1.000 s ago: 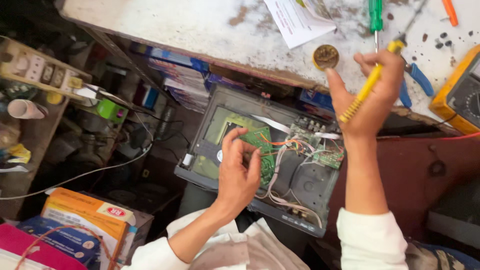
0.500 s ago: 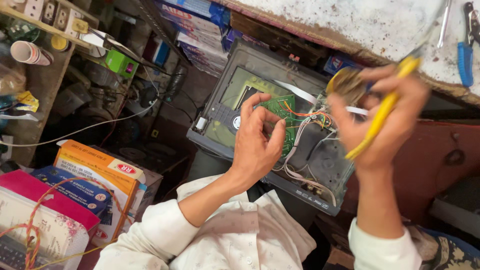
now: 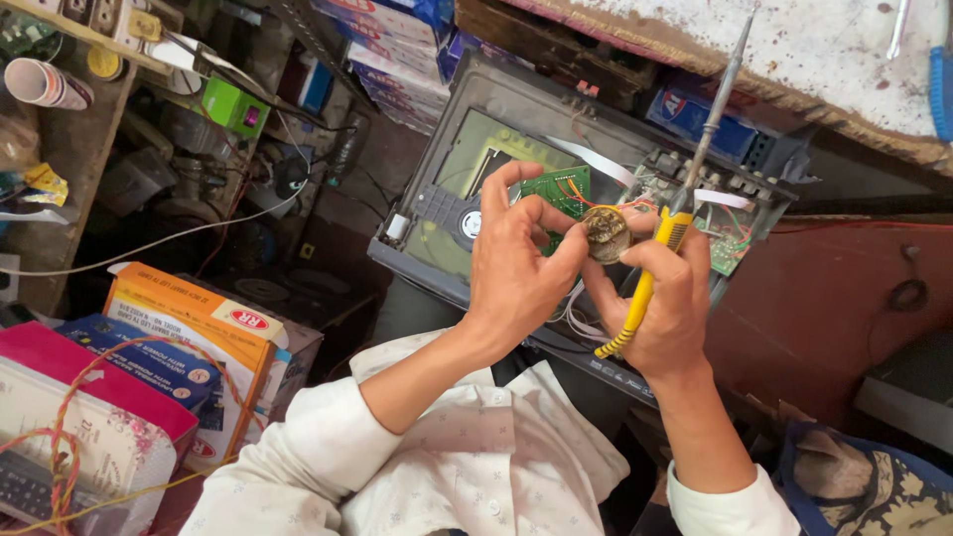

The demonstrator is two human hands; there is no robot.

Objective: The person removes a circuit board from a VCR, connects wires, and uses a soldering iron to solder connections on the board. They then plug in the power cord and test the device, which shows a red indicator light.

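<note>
Both hands have drawn together since half a second ago, when the left hand (image 3: pixel 516 268) was down on the green circuit board (image 3: pixel 558 189); now its fingertips meet the small round tin (image 3: pixel 606 233) that the right hand (image 3: pixel 660 303) has carried down from the bench top. Nearest, white shirt sleeves run up to both wrists. Left hand: fingers curled, thumb and forefinger pinching the tin's edge. Right hand: closed around the yellow handle of a soldering iron (image 3: pixel 667 233), with the tin also pressed between its thumb and fingers; the iron's metal shaft points up and away over the bench. Just behind the hands sits the opened disc player chassis (image 3: pixel 437 189), board and loose wires exposed. Left of it, cardboard boxes (image 3: pixel 189 337). Farthest, the worn white bench top (image 3: pixel 814 60).
</note>
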